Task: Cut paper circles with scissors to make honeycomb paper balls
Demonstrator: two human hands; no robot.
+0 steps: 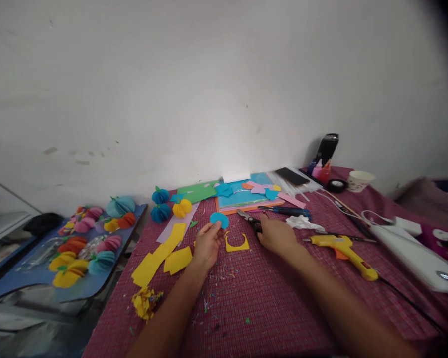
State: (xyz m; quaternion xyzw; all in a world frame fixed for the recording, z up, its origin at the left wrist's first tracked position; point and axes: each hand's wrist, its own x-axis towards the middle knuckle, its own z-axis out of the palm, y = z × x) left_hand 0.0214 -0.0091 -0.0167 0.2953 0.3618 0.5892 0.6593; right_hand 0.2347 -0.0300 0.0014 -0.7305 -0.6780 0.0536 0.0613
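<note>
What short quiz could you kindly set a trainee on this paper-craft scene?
1. Short answer: what colour is the paper disc in the person's left hand?
2. Multiple choice: which tool is in the right hand? A) paper cup; B) scissors; C) phone.
3. True or false: the yellow glue gun lies on the table to the right of the right hand.

Key: 1. Blue. 2. B. 3. True.
</note>
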